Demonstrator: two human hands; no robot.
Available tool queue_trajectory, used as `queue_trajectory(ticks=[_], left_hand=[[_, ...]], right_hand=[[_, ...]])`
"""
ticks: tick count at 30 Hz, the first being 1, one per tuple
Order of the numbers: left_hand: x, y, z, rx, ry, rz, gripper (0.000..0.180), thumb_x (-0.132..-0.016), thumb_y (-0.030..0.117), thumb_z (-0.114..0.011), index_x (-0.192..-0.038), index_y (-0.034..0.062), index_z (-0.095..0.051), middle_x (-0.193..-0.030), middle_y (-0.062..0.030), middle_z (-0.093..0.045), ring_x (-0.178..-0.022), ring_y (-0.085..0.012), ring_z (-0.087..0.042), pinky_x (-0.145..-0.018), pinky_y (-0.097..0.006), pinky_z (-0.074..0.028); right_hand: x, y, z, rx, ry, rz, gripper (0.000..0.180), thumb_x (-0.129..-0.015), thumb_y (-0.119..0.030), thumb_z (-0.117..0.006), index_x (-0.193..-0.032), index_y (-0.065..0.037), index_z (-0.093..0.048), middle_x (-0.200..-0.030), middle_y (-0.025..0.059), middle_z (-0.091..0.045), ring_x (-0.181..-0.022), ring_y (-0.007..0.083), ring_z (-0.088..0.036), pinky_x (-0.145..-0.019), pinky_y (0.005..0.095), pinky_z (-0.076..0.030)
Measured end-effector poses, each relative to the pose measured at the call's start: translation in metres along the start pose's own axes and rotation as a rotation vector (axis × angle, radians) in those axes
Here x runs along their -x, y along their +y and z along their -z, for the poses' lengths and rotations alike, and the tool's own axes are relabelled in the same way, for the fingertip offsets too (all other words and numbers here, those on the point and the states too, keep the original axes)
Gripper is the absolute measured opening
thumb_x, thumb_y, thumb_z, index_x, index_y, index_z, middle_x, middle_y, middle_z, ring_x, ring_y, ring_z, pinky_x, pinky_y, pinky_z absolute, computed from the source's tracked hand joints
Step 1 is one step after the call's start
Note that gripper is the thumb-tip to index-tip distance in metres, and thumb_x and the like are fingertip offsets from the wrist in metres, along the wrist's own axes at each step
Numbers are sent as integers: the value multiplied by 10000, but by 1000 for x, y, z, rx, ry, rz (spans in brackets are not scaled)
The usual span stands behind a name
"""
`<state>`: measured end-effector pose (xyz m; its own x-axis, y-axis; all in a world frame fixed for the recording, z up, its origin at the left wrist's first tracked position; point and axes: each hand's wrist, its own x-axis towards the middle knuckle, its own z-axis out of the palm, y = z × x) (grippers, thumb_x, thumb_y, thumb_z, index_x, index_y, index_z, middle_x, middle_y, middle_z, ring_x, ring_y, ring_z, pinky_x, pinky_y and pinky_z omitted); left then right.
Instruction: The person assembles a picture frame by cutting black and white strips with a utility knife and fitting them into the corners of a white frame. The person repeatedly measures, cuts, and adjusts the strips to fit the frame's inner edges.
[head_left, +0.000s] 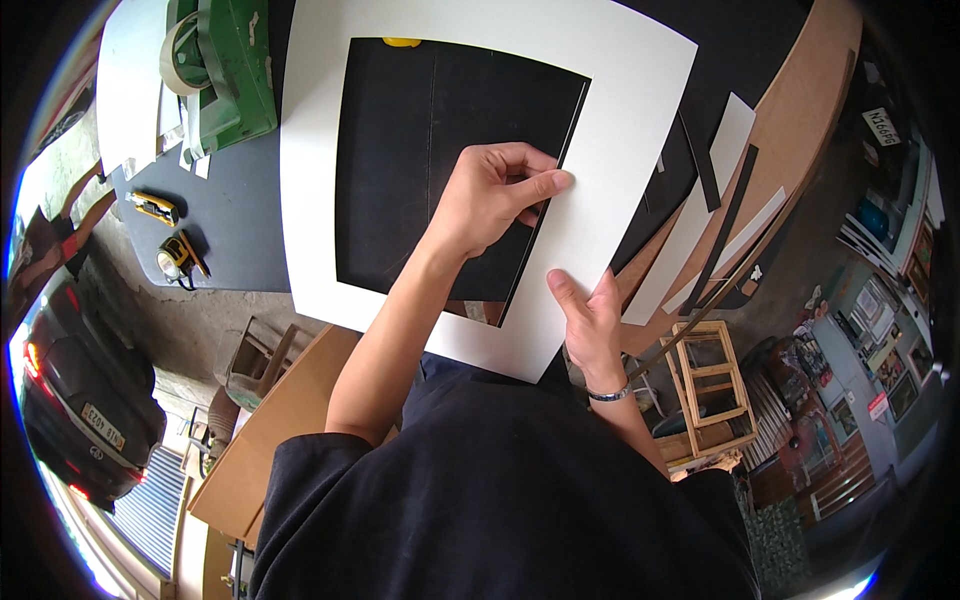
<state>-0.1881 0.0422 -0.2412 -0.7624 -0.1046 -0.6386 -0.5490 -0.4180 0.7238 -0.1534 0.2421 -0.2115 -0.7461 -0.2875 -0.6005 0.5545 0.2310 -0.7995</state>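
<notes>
A white mat board point(310, 200) with a large rectangular window is held over the black tabletop point(400, 160). My left hand point(480, 200) reaches across the window and is closed on the inner right edge, thumb on the white face and fingers curled at the opening. A thin dark line with a pale edge runs along that inner side; I cannot tell whether it is a separate strip. My right hand point(592, 325) grips the board's outer right edge near the lower corner, thumb on top and the other fingers mostly hidden beneath.
Left on the table are a green tape dispenser point(240, 80), a yellow utility knife point(155, 207) and a tape measure point(178, 257). White strips point(690, 240) and black strips point(735, 215) lie right. A wooden frame point(710, 385) stands low right; a dark car point(90, 390) is left.
</notes>
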Motion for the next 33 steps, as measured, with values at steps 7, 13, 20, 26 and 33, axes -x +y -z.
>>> queue_trajectory(ticks=[7, 13, 20, 26, 33], left_hand=[[-1, 0, 0, 5, 5, -1, 247, -885, 262, -811, -921, 23, -759, -767, -43, -704, -682, -103, -664, -563, -247, -558], [-1, 1, -1, 13, 9, -5, 240, -884, 256, -811, -921, 24, -760, -762, -46, -704, -676, -103, -663, -559, -244, -561], [-2, 0, -1, -7, 10, -2, 239, -886, 256, -808, -934, 25, -768, -759, -49, -704, -673, -107, -664, -560, -246, -564], [-2, 0, -1, -13, 11, 0, 243, -889, 255, -805, -943, 20, -769, -773, -54, -713, -679, -109, -668, -569, -249, -567], [-3, -2, -1, -7, 8, 0, 251, -887, 260, -806, -948, 18, -772, -777, -57, -718, -682, -113, -671, -569, -251, -565]], right_hand=[[-1, -2, 1, 23, -1, -8, 436, -992, -229, -691, -1274, 72, -549, -1145, 130, -667, -1018, 160, -620, -898, 307, -500], [-1, -1, 1, 16, 8, -13, 434, -993, -223, -689, -1278, 72, -547, -1143, 130, -666, -1016, 159, -620, -896, 308, -501], [-1, 1, 2, 16, 4, -12, 433, -993, -222, -689, -1277, 72, -547, -1143, 129, -669, -1011, 158, -624, -890, 307, -504], [-2, -1, 2, 20, 4, -8, 432, -991, -223, -691, -1272, 73, -549, -1140, 130, -673, -1011, 159, -627, -886, 306, -506], [-2, -1, 2, 16, 1, -25, 435, -991, -223, -692, -1274, 74, -548, -1146, 133, -669, -1015, 159, -625, -889, 305, -506]])
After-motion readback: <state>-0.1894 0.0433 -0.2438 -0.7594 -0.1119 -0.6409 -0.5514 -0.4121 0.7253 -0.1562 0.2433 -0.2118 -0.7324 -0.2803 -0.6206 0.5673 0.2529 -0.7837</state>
